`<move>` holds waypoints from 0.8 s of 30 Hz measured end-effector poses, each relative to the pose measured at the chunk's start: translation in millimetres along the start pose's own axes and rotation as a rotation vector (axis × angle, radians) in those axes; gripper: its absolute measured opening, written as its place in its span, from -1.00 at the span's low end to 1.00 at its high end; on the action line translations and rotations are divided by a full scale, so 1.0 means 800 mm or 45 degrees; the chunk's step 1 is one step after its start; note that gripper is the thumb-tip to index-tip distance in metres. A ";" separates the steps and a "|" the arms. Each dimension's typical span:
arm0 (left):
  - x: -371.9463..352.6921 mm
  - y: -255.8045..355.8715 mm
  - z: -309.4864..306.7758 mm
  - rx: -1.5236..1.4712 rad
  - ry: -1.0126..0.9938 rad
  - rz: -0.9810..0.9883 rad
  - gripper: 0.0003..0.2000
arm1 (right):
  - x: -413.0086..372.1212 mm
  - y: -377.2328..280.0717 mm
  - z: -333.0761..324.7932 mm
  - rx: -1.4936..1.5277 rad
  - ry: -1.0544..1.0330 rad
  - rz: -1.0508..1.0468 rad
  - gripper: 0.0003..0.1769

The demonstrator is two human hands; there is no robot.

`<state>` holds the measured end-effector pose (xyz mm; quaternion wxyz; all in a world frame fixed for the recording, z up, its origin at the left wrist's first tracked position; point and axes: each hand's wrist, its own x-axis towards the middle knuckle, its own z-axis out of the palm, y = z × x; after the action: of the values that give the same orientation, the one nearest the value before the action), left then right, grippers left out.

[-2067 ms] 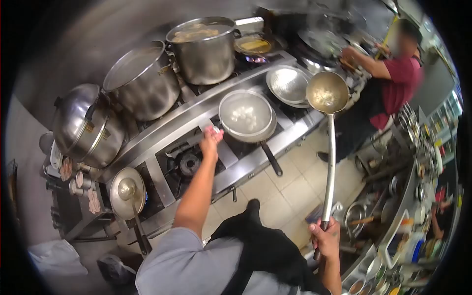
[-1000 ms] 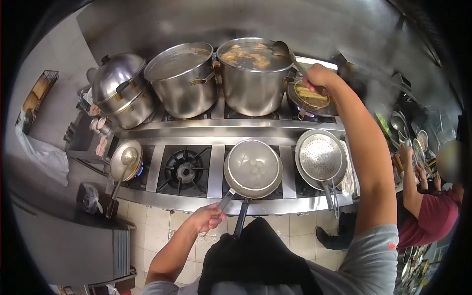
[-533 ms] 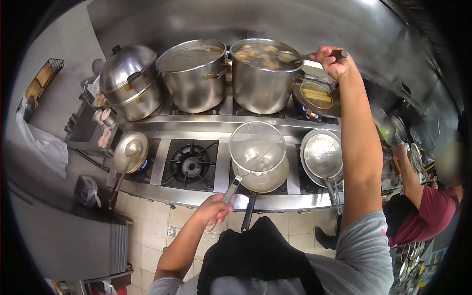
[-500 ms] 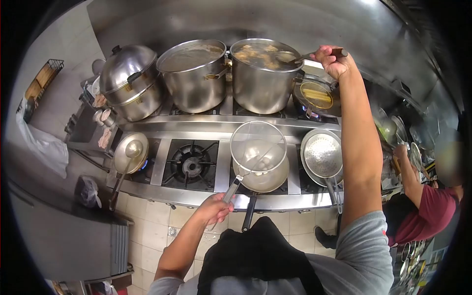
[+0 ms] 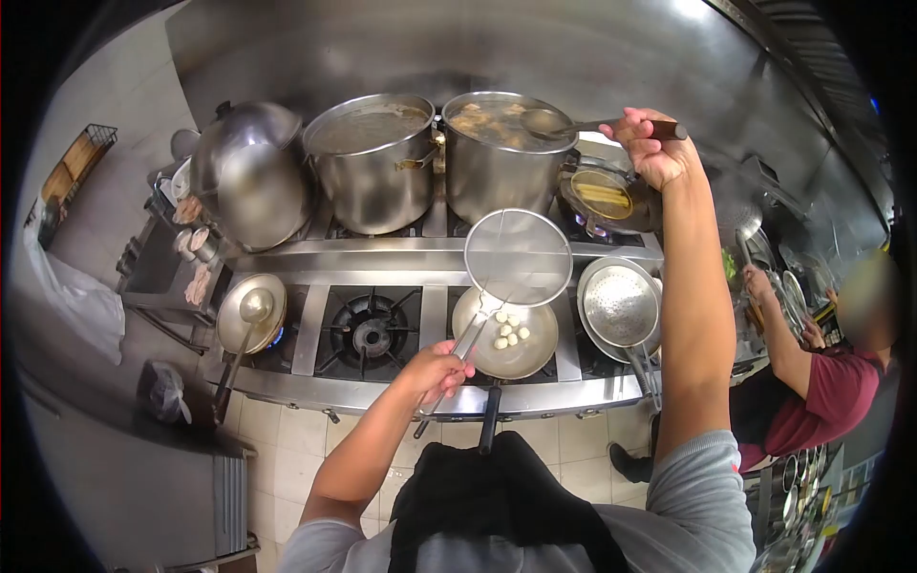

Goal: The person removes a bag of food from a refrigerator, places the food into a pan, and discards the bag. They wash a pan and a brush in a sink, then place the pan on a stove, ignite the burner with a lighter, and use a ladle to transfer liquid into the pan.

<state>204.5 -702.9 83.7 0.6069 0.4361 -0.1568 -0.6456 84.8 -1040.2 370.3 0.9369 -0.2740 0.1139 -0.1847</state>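
Note:
My left hand is closed on the handle of a round mesh strainer, which is held over the back edge of a frying pan. Several small white balls lie in that pan. My right hand grips the dark handle of a ladle; the ladle's bowl is over the right stockpot, where light brown pieces float in liquid.
Left of it stand another stockpot and a lidded steamer. A pan with a ladle is at the left, a perforated strainer at the right. A person in a red shirt works at the far right.
The mesh strainer has moved back and slightly right with my left hand, uncovering the white balls. The ladle has risen out of the liquid and its bowl shows more.

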 end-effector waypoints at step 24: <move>-0.047 -0.061 -0.070 -0.040 -0.010 -0.185 -0.75 | -0.285 0.390 -0.131 -0.510 0.549 0.092 -0.60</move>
<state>211.0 -639.8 30.0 0.5647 0.4341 -0.1170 -0.6921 -66.2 -752.3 136.5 0.8243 -0.4037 0.3541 -0.1792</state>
